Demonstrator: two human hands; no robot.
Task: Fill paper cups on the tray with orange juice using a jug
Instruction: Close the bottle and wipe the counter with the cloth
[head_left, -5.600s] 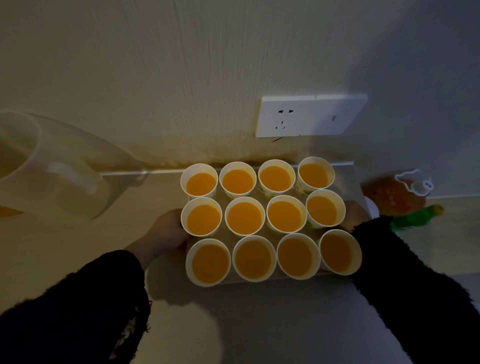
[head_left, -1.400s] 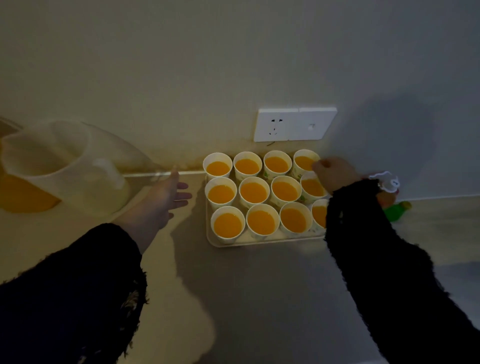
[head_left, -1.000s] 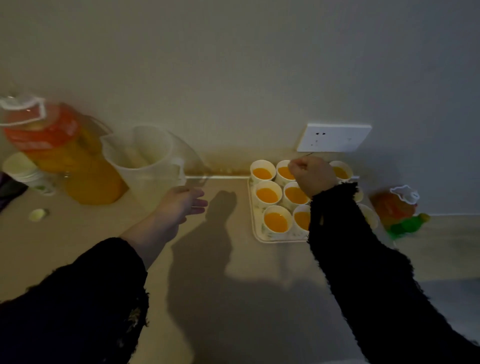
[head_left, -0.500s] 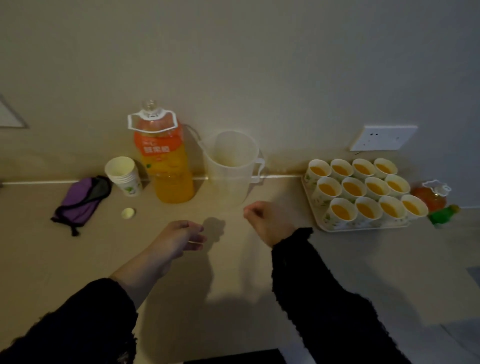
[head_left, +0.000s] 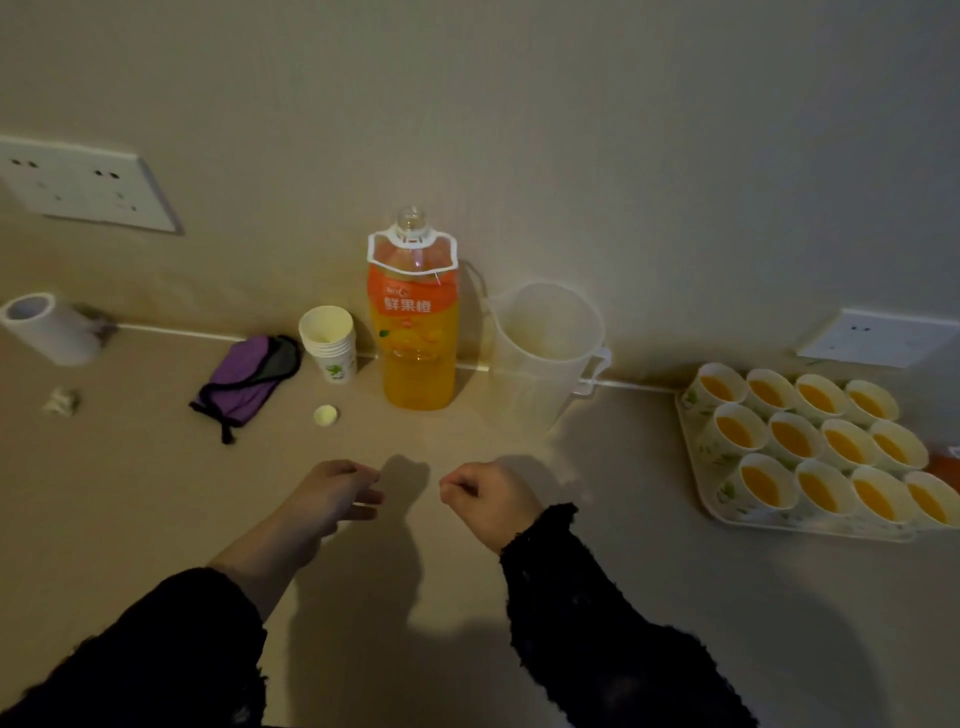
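Observation:
A white tray (head_left: 810, 531) at the right holds several paper cups (head_left: 795, 439), each with orange juice inside. The clear plastic jug (head_left: 540, 358) stands upright by the wall and looks empty. To its left is an uncapped orange juice bottle (head_left: 414, 332), about half full. My left hand (head_left: 327, 499) hovers over the counter in front of the bottle, fingers relaxed, holding nothing. My right hand (head_left: 488, 499) is beside it, curled into a loose fist, also holding nothing. Both hands are well left of the tray.
A stack of spare paper cups (head_left: 328, 343), a purple pouch (head_left: 244, 382) and a bottle cap (head_left: 325, 415) lie left of the bottle. Farther left are a white roll (head_left: 49, 327) and crumpled paper (head_left: 62, 401). Wall sockets (head_left: 878, 338) sit above the counter.
Both hands have left the tray and drawn back to the counter's middle. My view has swung left, so the tray now sits at the right edge.

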